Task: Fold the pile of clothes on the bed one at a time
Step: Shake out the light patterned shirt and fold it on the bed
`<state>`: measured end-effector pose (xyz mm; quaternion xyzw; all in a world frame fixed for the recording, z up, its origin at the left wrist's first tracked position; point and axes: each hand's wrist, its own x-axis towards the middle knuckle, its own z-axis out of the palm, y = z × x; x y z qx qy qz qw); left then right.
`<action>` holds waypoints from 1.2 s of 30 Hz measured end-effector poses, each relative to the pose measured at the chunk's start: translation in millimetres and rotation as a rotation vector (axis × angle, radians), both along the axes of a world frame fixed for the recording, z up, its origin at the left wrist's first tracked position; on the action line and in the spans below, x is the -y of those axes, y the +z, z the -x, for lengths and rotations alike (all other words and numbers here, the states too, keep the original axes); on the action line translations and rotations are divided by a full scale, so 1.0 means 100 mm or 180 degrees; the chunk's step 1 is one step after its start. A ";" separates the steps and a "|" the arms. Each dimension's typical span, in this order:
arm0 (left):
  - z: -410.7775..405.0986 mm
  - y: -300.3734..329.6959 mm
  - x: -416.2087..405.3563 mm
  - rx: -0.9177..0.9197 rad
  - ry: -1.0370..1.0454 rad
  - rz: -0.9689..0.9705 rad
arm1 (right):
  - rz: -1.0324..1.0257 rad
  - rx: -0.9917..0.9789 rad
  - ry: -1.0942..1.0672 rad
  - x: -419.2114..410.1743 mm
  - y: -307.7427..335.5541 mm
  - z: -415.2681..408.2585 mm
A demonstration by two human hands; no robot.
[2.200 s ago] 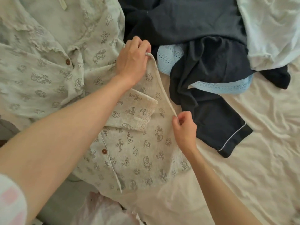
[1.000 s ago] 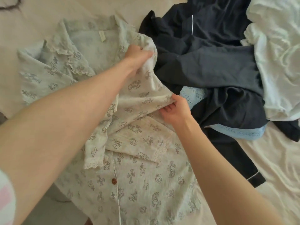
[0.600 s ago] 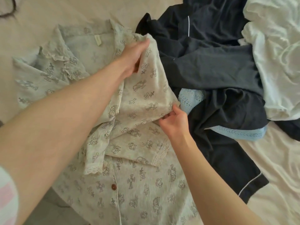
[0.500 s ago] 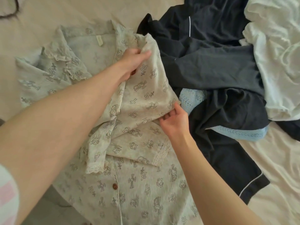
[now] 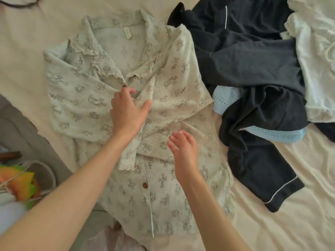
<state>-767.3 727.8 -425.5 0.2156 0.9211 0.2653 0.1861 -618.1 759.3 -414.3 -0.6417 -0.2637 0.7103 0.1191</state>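
Note:
A pale printed button shirt (image 5: 163,187) with a lace collar lies face up on the bed sheet (image 5: 290,223). Its right side and sleeve are folded in over the chest. My left hand (image 5: 128,109) rests on the shirt's middle near the top button, fingers loosely spread, gripping nothing. My right hand (image 5: 183,149) is open just below it, fingers spread over the folded sleeve. To the right is the pile: dark navy clothes (image 5: 253,69) with white piping, a light blue lace garment (image 5: 224,98) and a white garment (image 5: 317,60).
The bed's left edge runs down the lower left, with grey floor beyond it. A colourful orange and green object (image 5: 18,182) sits there with white wire around it. A dark cord (image 5: 18,2) lies at the top left of the sheet.
Both hands let go of the shirt's right side, which now lies folded over the chest. My left hand came down to the middle and my right hand moved lower, opening.

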 end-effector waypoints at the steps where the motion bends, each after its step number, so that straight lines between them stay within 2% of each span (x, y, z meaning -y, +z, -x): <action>1: -0.07 -0.03 0.10 -0.0042 0.0061 0.0178 | 0.0032 0.0041 0.0152 0.11 0.01 0.02; 4: -0.17 -0.08 0.18 -0.0104 0.0072 0.0566 | 0.0098 0.0026 0.0711 0.32 0.02 0.14; 7: -0.08 -0.12 0.16 -0.0310 -0.0332 0.0646 | 0.0044 -0.0048 0.1058 0.42 0.02 0.25; 9: 0.08 -0.14 0.20 0.0370 -0.0114 0.0228 | -0.0027 -0.0030 0.1198 0.47 0.03 0.28; 11: 0.30 -0.13 0.32 0.1533 0.0662 -0.0356 | -0.0064 0.0021 0.1258 0.53 0.06 0.30; 12: 0.40 -0.12 0.42 0.1792 0.0990 -0.0510 | -0.0073 0.0053 0.1284 0.56 0.07 0.31; 14: 0.49 -0.07 0.67 0.1508 0.1031 -0.0418 | -0.0103 0.0075 0.1369 0.63 0.09 0.33; 16: 0.41 -0.01 0.93 0.0833 0.0725 -0.0359 | -0.0262 0.0005 0.1628 0.72 0.07 0.36; 17: 0.32 0.02 1.04 0.0706 0.0579 -0.0449 | -0.0433 -0.0036 0.1852 0.78 0.07 0.38; 18: 0.22 0.05 1.14 0.0773 0.0446 -0.0548 | -0.0646 -0.0058 0.2133 0.83 0.07 0.40; 20: 0.04 0.09 1.27 0.1465 0.0317 -0.0634 | -0.0957 -0.0151 0.2668 0.93 0.06 0.44; 22: -0.07 0.08 1.39 0.1986 0.0309 -0.0521 | -0.0934 -0.0337 0.2938 1.00 0.05 0.42; 24: -0.04 0.03 1.48 0.2014 0.0320 -0.0310 | -0.0715 -0.0317 0.2854 1.02 0.05 0.37; 26: 0.08 0.01 1.55 0.2145 0.0532 -0.0301 | -0.0504 -0.0104 0.2335 1.01 0.05 0.32; 28: 0.26 0.04 1.63 0.2546 0.1052 -0.0598 | -0.0331 0.0072 0.1725 0.98 0.03 0.30; 30: 0.47 0.07 1.73 0.2898 0.1517 -0.1034 | -0.0207 0.0213 0.1544 0.98 0.00 0.34; 31: 0.57 0.08 1.78 0.2977 0.1550 -0.1109 | -0.0083 0.0223 0.1544 1.00 -0.02 0.39; 33: 0.68 0.07 1.87 0.2966 0.1298 -0.0810 | 0.0379 0.0028 0.1449 1.06 -0.06 0.51; 36: 0.70 0.03 2.00 0.3088 0.1018 -0.0309 | 0.1065 -0.0519 0.0814 1.12 -0.05 0.73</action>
